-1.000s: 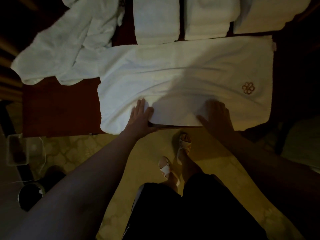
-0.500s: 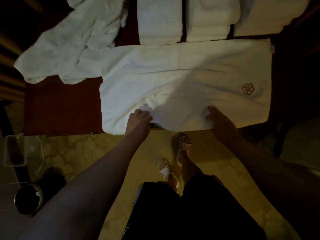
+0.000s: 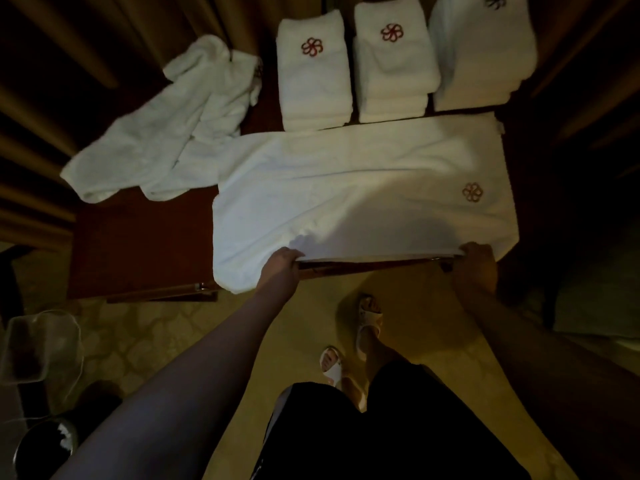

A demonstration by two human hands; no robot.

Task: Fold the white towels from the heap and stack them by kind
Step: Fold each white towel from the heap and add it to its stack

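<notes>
**At table's near edge: both hands on towel**

Your left hand (image 3: 281, 268) and right hand (image 3: 475, 263) each pinch the near hem of the spread towel (image 3: 360, 192) on the table (image 3: 138, 244). Fingertips hidden under cloth. Rightmost folded stack (image 3: 483, 53) cut off at frame top.
</notes>
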